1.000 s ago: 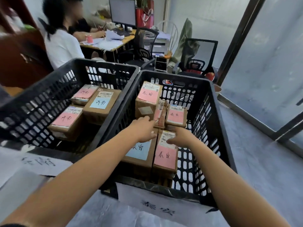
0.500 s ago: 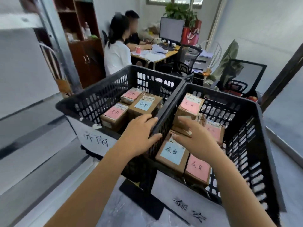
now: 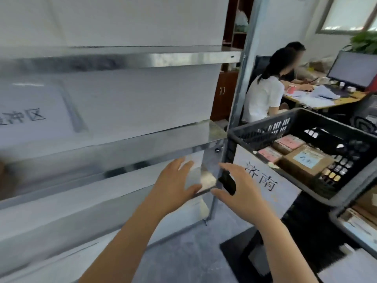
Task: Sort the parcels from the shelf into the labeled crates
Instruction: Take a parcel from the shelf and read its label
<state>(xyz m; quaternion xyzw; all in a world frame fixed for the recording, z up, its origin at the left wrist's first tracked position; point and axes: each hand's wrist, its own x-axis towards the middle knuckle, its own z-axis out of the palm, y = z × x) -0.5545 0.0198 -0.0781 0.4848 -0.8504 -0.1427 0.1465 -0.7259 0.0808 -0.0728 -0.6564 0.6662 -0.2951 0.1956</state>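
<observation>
Retrieval looks like the step in hand: left hand (image 3: 173, 186) and right hand (image 3: 237, 190) hang empty, fingers released, before the metal shelf (image 3: 122, 149). Sorted parcels (image 3: 306, 162) lie in the labeled crate (image 3: 263, 130) at three o'clock. No shelf parcel shows clearly (a brown blur (image 3: 4, 180) at nine o'clock may be one), so the next move calls for reaching there.

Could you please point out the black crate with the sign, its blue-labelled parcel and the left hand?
black crate (image 3: 255, 133), head view, left wall
blue-labelled parcel (image 3: 305, 159), head view, blue label
left hand (image 3: 173, 183), head view, back of hand
</observation>
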